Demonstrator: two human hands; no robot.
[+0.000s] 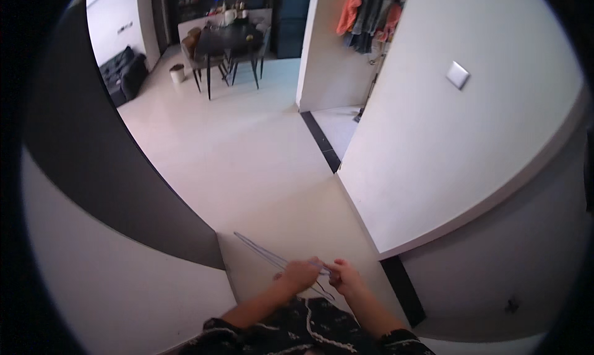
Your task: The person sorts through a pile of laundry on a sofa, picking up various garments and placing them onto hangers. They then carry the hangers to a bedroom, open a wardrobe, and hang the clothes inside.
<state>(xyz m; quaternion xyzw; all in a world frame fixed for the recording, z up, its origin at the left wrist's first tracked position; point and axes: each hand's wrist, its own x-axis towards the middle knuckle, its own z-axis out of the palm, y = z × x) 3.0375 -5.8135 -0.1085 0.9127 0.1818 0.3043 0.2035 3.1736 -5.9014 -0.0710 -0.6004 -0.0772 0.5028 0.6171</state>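
Note:
Low in the head view, in front of a dark patterned garment (320, 327), both my hands are on thin bluish-grey clothes hangers (260, 249). My left hand (300, 276) is closed around their middle, and their narrow ends stick out to the upper left. Just to its right, my right hand (344, 277) has its fingers on the other end of the hangers. A dark hook or wire (325, 290) hangs below, between the hands. How many hangers there are cannot be told.
White walls flank the pale floor (232, 146), with a light switch (458, 75) on the right one. Farther off are a dark dining table (229, 39) with chairs, a white bin (177, 74), a black sofa (123, 74) and hanging clothes (369, 18) beyond a doorway with a black threshold (320, 141).

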